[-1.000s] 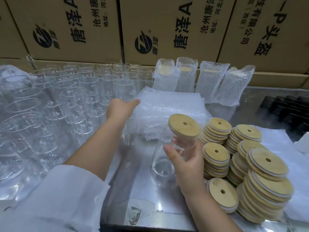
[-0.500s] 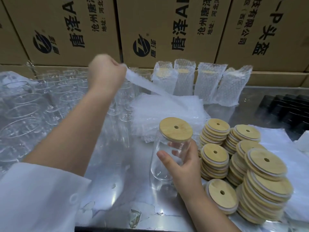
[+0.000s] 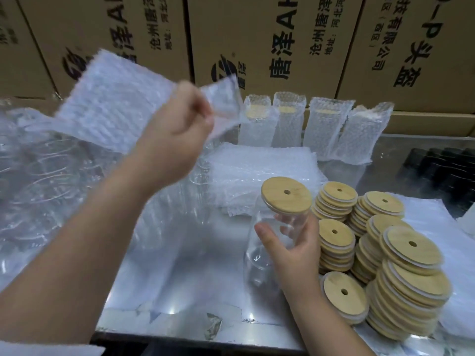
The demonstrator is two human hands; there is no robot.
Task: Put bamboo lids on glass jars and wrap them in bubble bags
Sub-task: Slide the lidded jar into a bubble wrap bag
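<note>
Bamboo lid (image 3: 286, 195) with a small round hole sits on the mouth of a clear glass jar (image 3: 259, 255), which leans a little to the right near the middle of the shiny metal tabletop (image 3: 192, 278); whether the jar's base rests on the surface is hard to tell. The right hand (image 3: 293, 253) grips the jar from the near right side, thumb on the near wall and fingers curled round the far one just under the lid. The left hand (image 3: 177, 140) is raised above the tabletop, to the left of and beyond the jar, and pinches one end of a flat bubble bag (image 3: 115, 104) between thumb and curled fingers; the bag stretches out to the left in the air, blurred. Beneath that hand, a pile of flat bubble bags (image 3: 262, 173) lies just beyond the jar. To the right of the jar stand several stacks of bamboo lids (image 3: 408, 278), some leaning, with one short stack nearest the right wrist. Four wrapped jars (image 3: 326, 127) stand in a row at the far edge, against a wall of printed cardboard boxes (image 3: 270, 34). Many empty glass jars (image 3: 46, 170) crowd the left side of the tabletop. Dark, black objects (image 3: 442, 168) sit at the far right, too blurred to identify.
</note>
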